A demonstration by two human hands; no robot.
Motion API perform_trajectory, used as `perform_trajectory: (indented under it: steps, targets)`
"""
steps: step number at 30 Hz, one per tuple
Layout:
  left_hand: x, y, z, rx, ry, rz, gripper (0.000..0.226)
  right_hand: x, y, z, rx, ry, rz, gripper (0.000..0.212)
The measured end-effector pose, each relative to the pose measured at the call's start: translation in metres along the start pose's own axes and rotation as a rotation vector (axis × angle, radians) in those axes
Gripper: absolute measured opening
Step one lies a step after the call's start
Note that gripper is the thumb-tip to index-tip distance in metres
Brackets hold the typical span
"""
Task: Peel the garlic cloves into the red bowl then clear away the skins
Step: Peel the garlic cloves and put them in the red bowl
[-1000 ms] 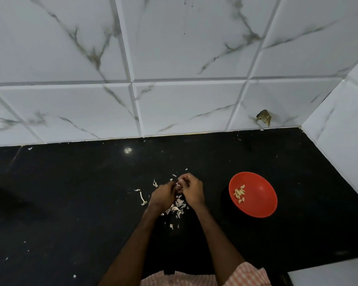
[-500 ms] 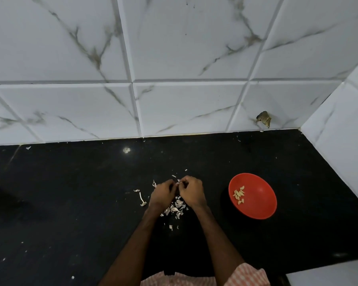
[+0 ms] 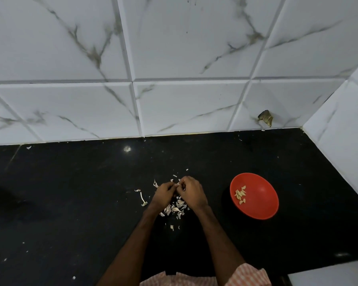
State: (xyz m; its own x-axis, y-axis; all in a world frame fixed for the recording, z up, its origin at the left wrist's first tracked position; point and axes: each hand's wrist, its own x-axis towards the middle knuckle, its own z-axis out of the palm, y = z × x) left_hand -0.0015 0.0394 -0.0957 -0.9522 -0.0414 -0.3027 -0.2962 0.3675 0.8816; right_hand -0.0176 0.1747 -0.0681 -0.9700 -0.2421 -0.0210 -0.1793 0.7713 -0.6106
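**A:** hands?

**B:** Both have fingers curled, tips meeting. left hand (image 3: 163, 194) + right hand (image 3: 192, 193) pinch a garlic clove (image 3: 177, 184) btwn them. Only a pale sliver shows, the rest is hidden by fingers. Can't tell how much skin is on it.

**A:** bowl?

**B:** red bowl (image 3: 262, 205) sits on the table (image 3: 70, 203), right of the right hand, apart from it. Round, shallow, smooth inside; material unclear. peeled cloves (image 3: 240, 194) are clustered in its left part: pale yellow, small, tapered. Too small to count.

**A:** skins?

**B:** skins (image 3: 176, 208) are heaped on the table btwn the wrists. Papery curled flakes, white w/ a pinkish tint, partly covered by the hands. A thin strip (image 3: 142, 199) lies just left of the left hand. Stray flecks lie toward the wall and the front edge.

**A:** surfaces?

**B:** Table is black, glossy, stone-like, w/ a light glint (image 3: 127, 149). tile wall (image 3: 174, 48) is white marble-look w/ grey veins and bevelled joints. There's a brownish patch (image 3: 266, 118) low near the corner, can't tell what it is.

**A:** cropped?

**B:** Forearms run off the bottom edge. checked cloth (image 3: 248, 275) is cut off there too.
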Motion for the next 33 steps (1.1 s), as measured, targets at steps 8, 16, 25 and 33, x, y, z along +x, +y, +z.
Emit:
perform_trajectory:
  steps: [8, 16, 25, 33]
  targets:
    - [0.001, -0.003, -0.002, -0.07, -0.007, -0.016, 0.037, 0.003, 0.007, 0.0, 0.105, -0.01, -0.007, 0.004]
    - [0.001, -0.003, -0.004, -0.014, -0.009, 0.009, 0.035, 0.001, 0.01, -0.002, 0.134, -0.023, -0.027, 0.001]
    - [-0.001, -0.002, -0.006, 0.133, 0.032, 0.106, 0.036, 0.001, 0.011, 0.0, 0.358, -0.018, 0.137, 0.002]
    - [-0.002, 0.001, -0.006, 0.247, 0.05, 0.144, 0.029, 0.0, 0.008, -0.002, 0.49, -0.016, 0.241, 0.007]
